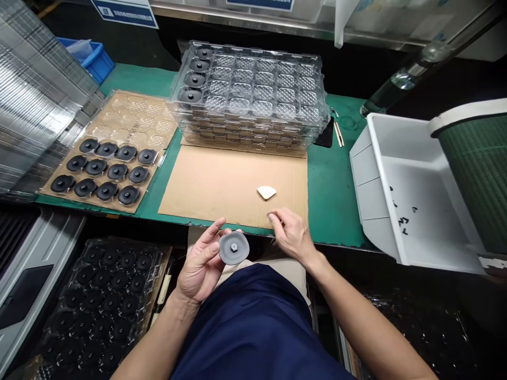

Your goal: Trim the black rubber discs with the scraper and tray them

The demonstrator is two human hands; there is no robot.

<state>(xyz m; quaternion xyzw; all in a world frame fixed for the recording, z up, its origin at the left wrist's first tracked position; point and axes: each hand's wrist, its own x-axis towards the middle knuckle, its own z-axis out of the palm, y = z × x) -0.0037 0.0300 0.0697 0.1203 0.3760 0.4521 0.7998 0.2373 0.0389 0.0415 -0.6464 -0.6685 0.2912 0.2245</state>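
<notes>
My left hand (204, 264) grips a round dark grey rubber part (234, 248) by its edge, its face with the metal nut turned up toward the camera. To the right, my right hand (291, 232) is closed with its fingertips pinched over the front edge of a cardboard sheet (214, 179); whatever lies between them is too small to make out. A small cream wedge-shaped piece (266, 192) rests on the cardboard just beyond the right fingers.
Stacked clear trays (253, 100) stand behind the cardboard. A tray of black parts (106, 153) is at the left, and another full tray (103, 301) sits lower left. A white bin (372, 184) stands at the right, with tweezers (338, 134) nearby.
</notes>
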